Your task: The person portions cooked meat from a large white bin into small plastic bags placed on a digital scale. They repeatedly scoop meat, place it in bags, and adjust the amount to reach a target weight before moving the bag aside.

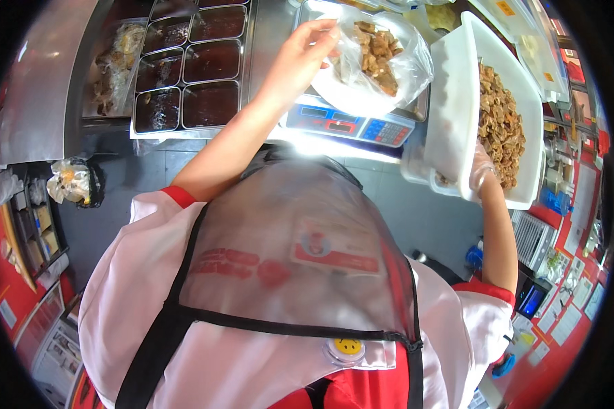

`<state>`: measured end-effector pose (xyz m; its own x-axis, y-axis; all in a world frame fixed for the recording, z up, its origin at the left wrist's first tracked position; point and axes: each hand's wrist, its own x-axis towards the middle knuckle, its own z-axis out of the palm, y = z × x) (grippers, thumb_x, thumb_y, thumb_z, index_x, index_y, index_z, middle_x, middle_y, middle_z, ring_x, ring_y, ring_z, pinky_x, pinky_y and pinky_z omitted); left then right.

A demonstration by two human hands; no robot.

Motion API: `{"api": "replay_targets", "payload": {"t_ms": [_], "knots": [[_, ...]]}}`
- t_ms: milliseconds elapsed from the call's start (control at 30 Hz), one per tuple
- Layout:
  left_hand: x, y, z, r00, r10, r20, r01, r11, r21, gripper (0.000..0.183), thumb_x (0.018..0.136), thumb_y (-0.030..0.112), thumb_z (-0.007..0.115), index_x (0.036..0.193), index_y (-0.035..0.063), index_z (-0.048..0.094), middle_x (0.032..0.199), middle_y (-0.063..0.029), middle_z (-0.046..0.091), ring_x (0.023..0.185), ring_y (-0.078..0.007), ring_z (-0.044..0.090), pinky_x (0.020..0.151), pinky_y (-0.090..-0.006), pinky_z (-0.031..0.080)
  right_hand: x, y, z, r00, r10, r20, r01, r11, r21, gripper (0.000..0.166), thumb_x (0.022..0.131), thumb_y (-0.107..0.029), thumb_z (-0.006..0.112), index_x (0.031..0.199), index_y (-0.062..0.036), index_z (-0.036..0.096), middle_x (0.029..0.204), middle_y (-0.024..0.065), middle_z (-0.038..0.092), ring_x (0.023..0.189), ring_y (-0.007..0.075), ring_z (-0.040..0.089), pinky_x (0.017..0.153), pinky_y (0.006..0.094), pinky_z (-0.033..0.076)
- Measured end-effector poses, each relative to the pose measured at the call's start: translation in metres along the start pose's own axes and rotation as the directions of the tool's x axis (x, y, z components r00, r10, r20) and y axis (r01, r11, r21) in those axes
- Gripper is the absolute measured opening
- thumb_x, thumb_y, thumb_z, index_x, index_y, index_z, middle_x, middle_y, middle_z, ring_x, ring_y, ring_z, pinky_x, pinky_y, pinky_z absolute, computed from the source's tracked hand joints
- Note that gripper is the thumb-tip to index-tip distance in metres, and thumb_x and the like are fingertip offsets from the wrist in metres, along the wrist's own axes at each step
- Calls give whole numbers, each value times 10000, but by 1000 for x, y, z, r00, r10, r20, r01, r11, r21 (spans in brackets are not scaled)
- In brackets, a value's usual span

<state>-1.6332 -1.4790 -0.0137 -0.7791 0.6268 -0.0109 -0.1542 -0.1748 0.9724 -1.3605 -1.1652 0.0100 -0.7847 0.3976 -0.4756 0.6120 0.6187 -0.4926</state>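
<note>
My bare left hand (312,45) holds the edge of a clear plastic bag (414,56) between thumb and fingers. Brown chunks of cooked meat (378,56) lie in the bag, which rests on a round white plate or tray (332,97) on a digital price scale (348,122). In a clear disposable glove, my right hand (483,166) reaches into the near end of a deep white plastic bin (450,102). Its fingers are against a heap of similar brown meat pieces (501,122); the bin's wall and the meat partly hide them, so their grip is unclear.
Left of the scale stand rows of rectangular metal pans (211,61) holding dark liquid. A plastic-covered container of food (115,66) sits beyond them. Translucent tubs (534,46) are behind the bin. A filled bag (71,180) stands low at the left, above the grey tiled floor (128,204).
</note>
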Motion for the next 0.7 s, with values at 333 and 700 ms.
{"api": "replay_targets", "payload": {"t_ms": [333, 700], "knots": [[1, 6, 3, 1000, -30, 7, 30, 1000, 3, 461, 929, 345, 541, 1278, 51, 477, 1088, -69, 576, 969, -140, 577, 809, -278, 428, -16, -35, -14, 979, 174, -106, -134, 942, 309, 351, 712, -93, 714, 1042, -45, 603, 904, 74, 643, 817, 208, 615, 797, 304, 501], [15, 9, 12, 990, -141, -8, 141, 990, -1, 383, 885, 263, 612, 1196, 54, 530, 1050, -35, 611, 918, -94, 561, 794, -271, 426, -2, -220, -8, 975, -160, -151, 218, 603, 767, 439, 778, -275, 706, 1132, -104, 509, 953, 38, 600, 786, 120, 566, 618, 249, 460]]}}
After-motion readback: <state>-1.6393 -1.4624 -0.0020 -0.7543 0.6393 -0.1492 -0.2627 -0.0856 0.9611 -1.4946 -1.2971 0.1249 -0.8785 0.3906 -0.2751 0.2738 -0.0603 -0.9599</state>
